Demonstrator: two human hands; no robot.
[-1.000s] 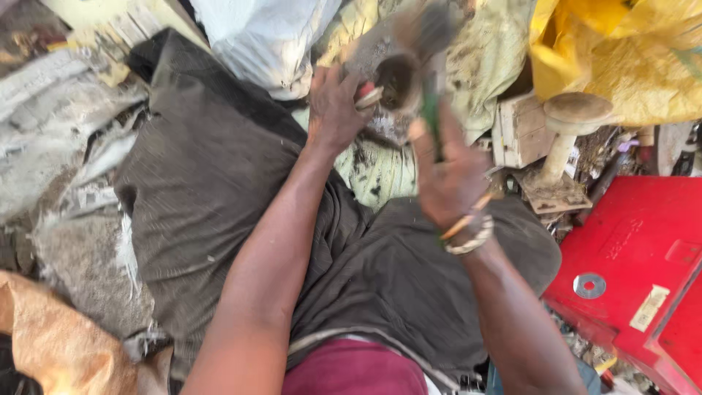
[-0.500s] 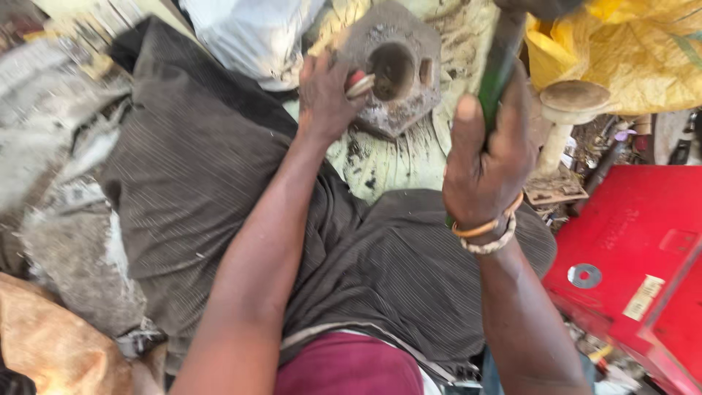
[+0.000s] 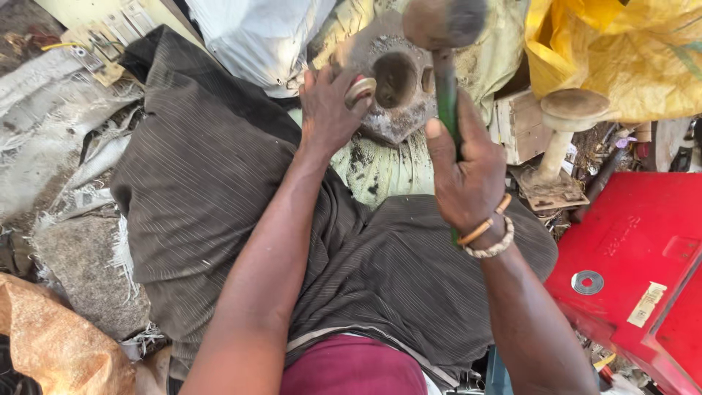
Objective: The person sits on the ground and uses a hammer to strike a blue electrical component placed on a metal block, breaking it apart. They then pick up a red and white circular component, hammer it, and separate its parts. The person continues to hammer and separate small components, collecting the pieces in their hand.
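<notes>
Gripping a hammer [image 3: 444, 44] by its green handle, my right hand [image 3: 468, 175] has its fingers clenched tight around the shaft, the thumb laid up along it. The rounded metal head stands raised above the work, not touching it. My left hand [image 3: 327, 110] steadies a heavy grey metal block [image 3: 391, 99] with a big round hole through it; those fingers are curled on its near edge and pinch a small ring-shaped piece [image 3: 360, 89] against the face beside the hole. The block rests just beyond my knees on a stained pale cloth [image 3: 380, 172].

How far along am I? Judging from what lies here, the small piece sits on the block unflattened and the hammer is up, so the striking looks unfinished; I cannot tell how many blows it has taken.

Room is tight. My left fingertips sit just beside the spot under the hammer, so the margin there is thin. A yellow bag [image 3: 621, 58] crowds the right of the swing, a wooden stand [image 3: 563, 143] is near my right wrist, and a red metal panel [image 3: 629, 241] lies beyond it. A white sack [image 3: 256, 40] closes the far left. Straight up and down over the block is the only free path.
</notes>
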